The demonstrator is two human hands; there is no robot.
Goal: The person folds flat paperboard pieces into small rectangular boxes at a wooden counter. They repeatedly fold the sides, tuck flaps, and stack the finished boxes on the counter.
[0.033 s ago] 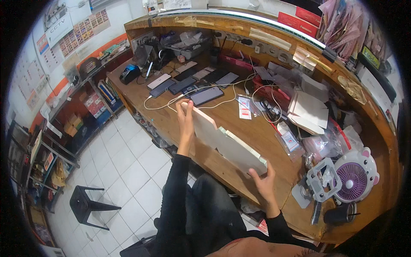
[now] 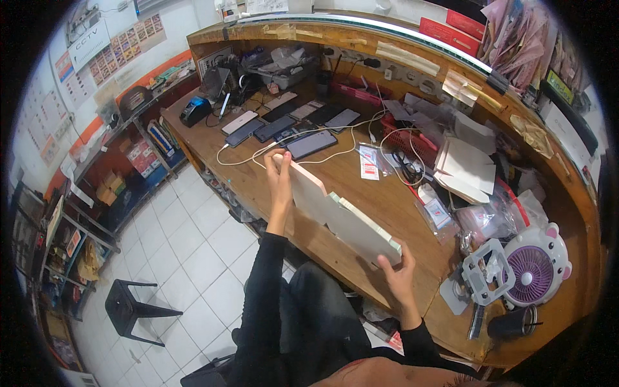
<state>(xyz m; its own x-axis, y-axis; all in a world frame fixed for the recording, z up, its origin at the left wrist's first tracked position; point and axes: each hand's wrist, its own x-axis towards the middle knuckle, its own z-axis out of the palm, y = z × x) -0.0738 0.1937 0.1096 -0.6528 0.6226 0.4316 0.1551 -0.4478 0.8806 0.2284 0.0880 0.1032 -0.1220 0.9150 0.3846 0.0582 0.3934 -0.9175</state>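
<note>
Upright over the table's front edge stand pale paper pads (image 2: 358, 233), held between my two hands. They look like two stacks end to end, with a step in their top edge; the left one has a pinkish edge and the right one a greenish-white edge. My left hand (image 2: 280, 180) grips the far left end, thumb on the near face. At the lower right end, my right hand (image 2: 400, 274) pinches the corner between thumb and fingers. The pads' far faces are hidden.
Several phones (image 2: 311, 144) lie behind the pads, with a white cable (image 2: 342, 146) looping past. To the right are white cartons (image 2: 465, 169), plastic bags, a purple-and-white fan (image 2: 527, 277) and a dark cup (image 2: 512, 322). A black stool (image 2: 132, 309) stands on the tiled floor.
</note>
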